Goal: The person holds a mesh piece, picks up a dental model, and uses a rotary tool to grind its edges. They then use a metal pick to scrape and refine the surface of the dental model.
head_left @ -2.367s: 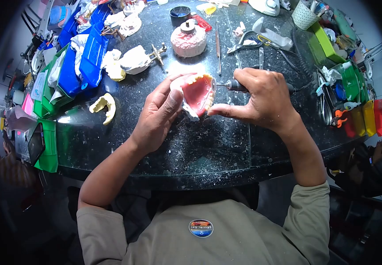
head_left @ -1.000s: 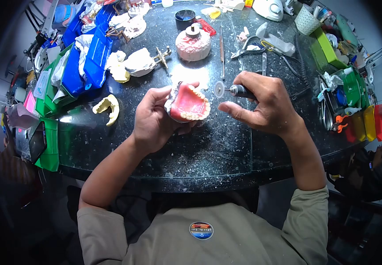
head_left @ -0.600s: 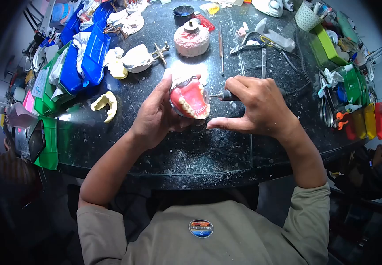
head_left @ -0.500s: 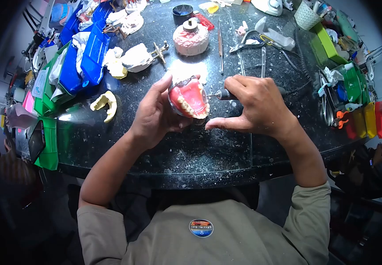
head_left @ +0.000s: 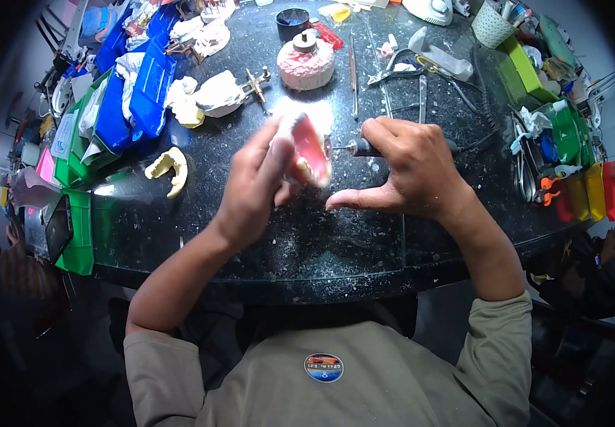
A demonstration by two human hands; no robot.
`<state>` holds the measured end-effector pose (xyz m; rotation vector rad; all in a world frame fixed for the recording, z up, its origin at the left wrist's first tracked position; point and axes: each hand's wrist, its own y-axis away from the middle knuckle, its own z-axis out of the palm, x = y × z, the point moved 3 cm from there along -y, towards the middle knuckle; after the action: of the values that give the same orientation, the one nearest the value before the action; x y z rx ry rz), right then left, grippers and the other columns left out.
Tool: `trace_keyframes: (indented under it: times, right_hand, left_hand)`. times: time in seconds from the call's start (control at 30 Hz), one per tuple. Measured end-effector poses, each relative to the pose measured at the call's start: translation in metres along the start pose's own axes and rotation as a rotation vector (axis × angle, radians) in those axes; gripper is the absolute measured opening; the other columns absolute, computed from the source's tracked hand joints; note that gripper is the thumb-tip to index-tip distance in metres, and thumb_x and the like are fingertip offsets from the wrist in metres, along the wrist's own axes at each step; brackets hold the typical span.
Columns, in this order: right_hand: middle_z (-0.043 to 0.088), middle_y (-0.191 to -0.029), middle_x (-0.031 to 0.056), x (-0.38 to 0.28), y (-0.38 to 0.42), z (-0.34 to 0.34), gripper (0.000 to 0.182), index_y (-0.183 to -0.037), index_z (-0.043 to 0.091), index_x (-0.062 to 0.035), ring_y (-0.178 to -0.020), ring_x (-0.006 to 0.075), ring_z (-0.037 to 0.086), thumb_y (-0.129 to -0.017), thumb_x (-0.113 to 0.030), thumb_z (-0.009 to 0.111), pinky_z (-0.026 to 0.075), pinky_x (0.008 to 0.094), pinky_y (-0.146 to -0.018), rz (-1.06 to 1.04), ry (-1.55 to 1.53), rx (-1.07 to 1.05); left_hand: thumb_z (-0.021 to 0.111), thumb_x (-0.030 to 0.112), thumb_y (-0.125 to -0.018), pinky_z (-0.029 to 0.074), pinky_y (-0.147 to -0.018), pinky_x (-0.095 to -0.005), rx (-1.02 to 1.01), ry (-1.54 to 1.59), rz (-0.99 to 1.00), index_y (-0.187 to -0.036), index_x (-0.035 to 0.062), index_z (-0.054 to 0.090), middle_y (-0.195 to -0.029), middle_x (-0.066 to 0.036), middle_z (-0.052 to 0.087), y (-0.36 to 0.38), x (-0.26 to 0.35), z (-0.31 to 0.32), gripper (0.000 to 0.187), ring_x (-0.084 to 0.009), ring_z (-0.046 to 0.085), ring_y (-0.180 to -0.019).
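Note:
A pink denture with cream teeth (head_left: pixel 310 149) is gripped in my left hand (head_left: pixel 256 174), tilted and slightly blurred, over the bright patch of the bench. My right hand (head_left: pixel 412 167) is wrapped round a dark rotary handpiece (head_left: pixel 364 147), with its thumb stretched out to the left. The handpiece's thin bit points left at the denture's right side; whether it touches cannot be made out. Beyond my hands stands a round pink and white plaster block (head_left: pixel 306 65) with a metal knob on top. A slim instrument (head_left: pixel 355 78) lies to its right.
Blue bins (head_left: pixel 147 92) and a green bin (head_left: pixel 76 235) line the left. A yellowish horseshoe-shaped piece (head_left: pixel 168 171) and a white plaster model (head_left: pixel 220 94) lie nearer. Pliers (head_left: pixel 400 73), a coiled cord (head_left: pixel 489 107) and a lime-green box (head_left: pixel 528 71) are at right.
My left hand has turned the denture, so its inner pink surface now faces more to the right and fewer teeth show. My right hand with the handpiece has barely moved.

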<state>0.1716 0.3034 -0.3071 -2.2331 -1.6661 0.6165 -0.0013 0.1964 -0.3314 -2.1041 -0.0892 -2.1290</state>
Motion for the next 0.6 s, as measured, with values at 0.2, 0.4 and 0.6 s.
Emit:
trace_keyframes:
  times: [0.2, 0.4, 0.6]
  right_hand:
    - [0.051, -0.06, 0.006, 0.007, -0.002, -0.017, 0.066, -0.071, 0.049, -0.006, -0.05, 0.0223, 0.057, -0.069, -0.066, 0.074, 0.048, 0.0341, -0.047, -0.001, -0.053, 0.19]
    - [0.062, -0.066, 0.0062, 0.0, -0.001, -0.015, 0.05, -0.112, 0.062, -0.0044, -0.057, 0.0241, 0.064, -0.077, -0.038, 0.076, 0.053, 0.0346, -0.052, -0.118, -0.217, 0.074]
    - [0.061, -0.066, 0.0034, -0.011, 0.001, -0.004, 0.082, -0.141, 0.048, -0.0204, -0.057, 0.022, 0.063, -0.065, -0.019, 0.077, 0.053, 0.0348, -0.053, -0.192, -0.215, -0.098]
  left_hand:
    - [0.026, 0.057, -0.101, 0.05, -0.068, -0.0256, 0.142, 0.123, 0.128, -0.134, -0.0044, 0.044, -0.104, -0.011, 0.063, -0.014, -0.014, -0.041, 0.072, -0.014, 0.061, -0.086]
    - [0.016, 0.053, -0.103, 0.051, -0.082, -0.0281, 0.083, 0.365, -0.128, -0.133, -0.0038, 0.047, -0.125, -0.016, 0.059, -0.008, -0.01, -0.013, 0.071, -0.0163, 0.063, -0.098]
    - [0.014, 0.05, -0.104, 0.046, -0.101, -0.034, -0.064, 0.332, -0.135, -0.133, -0.0013, 0.048, -0.136, -0.018, 0.052, -0.004, -0.006, -0.006, 0.067, -0.0194, 0.057, -0.118]
